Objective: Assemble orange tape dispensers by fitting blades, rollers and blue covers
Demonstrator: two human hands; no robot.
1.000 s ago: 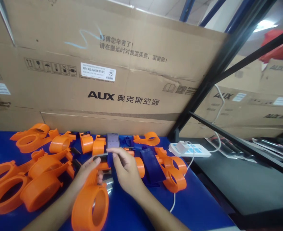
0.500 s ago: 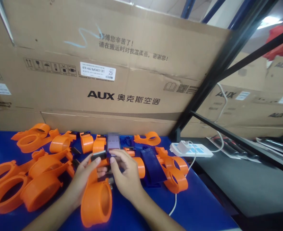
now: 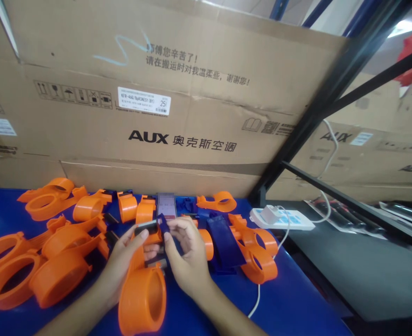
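My left hand [image 3: 122, 259] is closed around an orange plastic tape dispenser [image 3: 131, 298], thumb on the black strip [image 3: 147, 227] at its upper end. The dispenser's wide ring hangs toward me, below the fingers. Between the thumb and fingers of my right hand [image 3: 189, 259] is a small dark blue plastic piece [image 3: 163, 224], held upright at the right end of the black strip. Whether the piece touches the dispenser I cannot tell. A phone [image 3: 166, 205] with a lit screen lies just behind the hands, partly covered by them.
Several orange dispensers [image 3: 60, 280] lie at the left, and others [image 3: 262, 266] at the right. Dark blue plastic parts [image 3: 225, 240] sit right of my hands. A white power strip [image 3: 302, 224] with a cable rests near the black rack post. A large cardboard box [image 3: 192, 112] stands behind the blue table [image 3: 286, 303].
The dark blue piece in my right hand has come up into clearer view beside the black strip. The left hand keeps hold of the dispenser. The camera view has shifted slightly.
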